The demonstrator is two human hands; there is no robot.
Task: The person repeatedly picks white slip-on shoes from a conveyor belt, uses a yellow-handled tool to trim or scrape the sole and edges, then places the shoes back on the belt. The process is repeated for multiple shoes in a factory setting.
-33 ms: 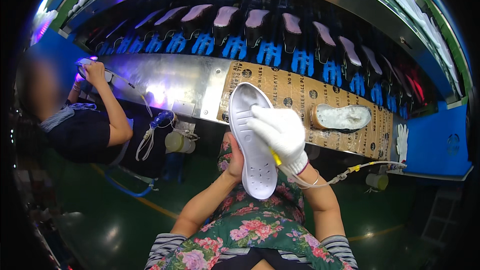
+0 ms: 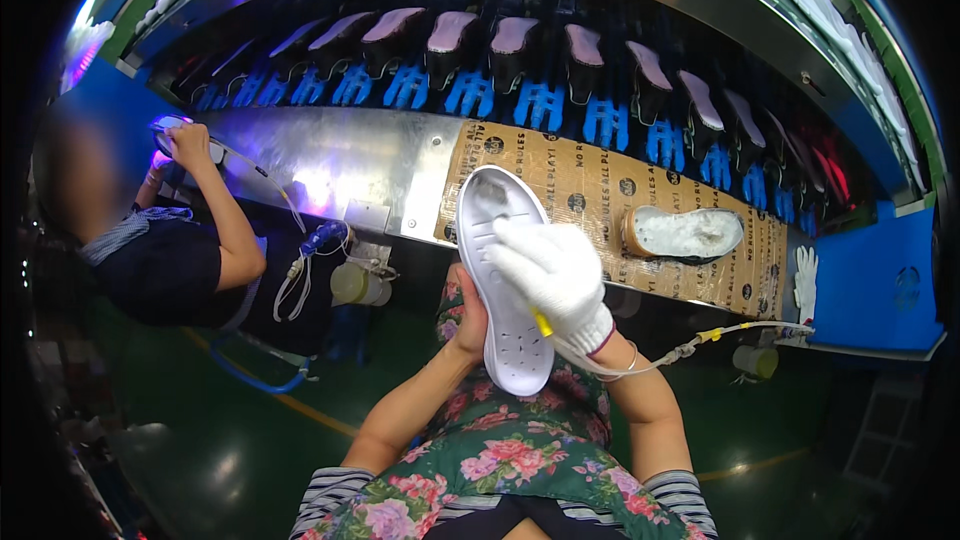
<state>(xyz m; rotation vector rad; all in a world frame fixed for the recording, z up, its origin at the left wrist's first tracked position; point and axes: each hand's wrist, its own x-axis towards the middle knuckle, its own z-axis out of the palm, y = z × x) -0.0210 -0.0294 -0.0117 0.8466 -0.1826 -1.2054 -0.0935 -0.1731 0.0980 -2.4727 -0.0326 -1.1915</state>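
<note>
A white shoe sole [image 2: 515,340] is held upright in front of me, its hollow inner face toward me, with ribs in the middle and small holes at the lower end. My left hand [image 2: 470,315], bare, grips its left edge, thumb and palm along the side. My right hand [image 2: 555,275], in a white knit glove, lies over the middle of the sole, closed around a hose-fed tool with a yellow end [image 2: 542,324]. The glove hides the tool's tip. A greyish, wet-looking patch shows inside the sole's upper end.
A shoe upper on a last [image 2: 690,234] lies on the cardboard-covered bench [image 2: 540,170]. Behind run rows of lasted shoes above blue holders [image 2: 540,105]. A clear hose [image 2: 740,330] trails right. A white glove [image 2: 805,280] hangs nearby. Another person [image 2: 180,260] works at left.
My right hand has shifted slightly left on the sole, with the tool still in it. The sole tilts a little; my left hand keeps its grip.
</note>
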